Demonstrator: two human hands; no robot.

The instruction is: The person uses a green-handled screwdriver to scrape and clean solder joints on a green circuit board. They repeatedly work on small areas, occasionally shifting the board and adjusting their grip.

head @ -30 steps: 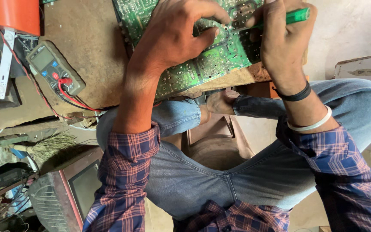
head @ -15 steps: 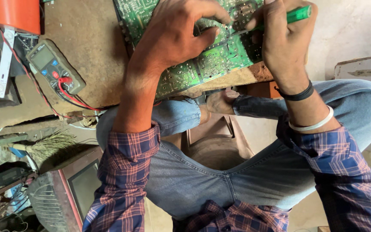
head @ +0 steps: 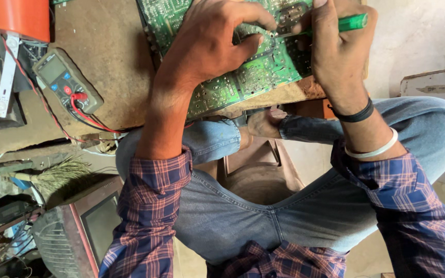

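Note:
A green circuit board [head: 253, 77] lies on a worn wooden table [head: 104, 67], hanging a little over its near edge. My left hand [head: 212, 44] rests on the board with fingers curled and the fingertips pinched on something small I cannot make out. My right hand [head: 336, 51] grips a green-handled tool [head: 354, 22], a screwdriver or probe, whose thin metal tip points left onto the board beside my left fingertips. Both forearms come out of rolled plaid sleeves.
A grey multimeter [head: 65, 80] with red and black leads lies at the table's left. An orange box [head: 11, 15] sits at top left. A small brush [head: 57, 172] and an old television set [head: 83, 226] stand below left. My crossed legs in jeans fill the middle.
Both hands stay on the board. The green tool has shifted only slightly, and the view has barely moved.

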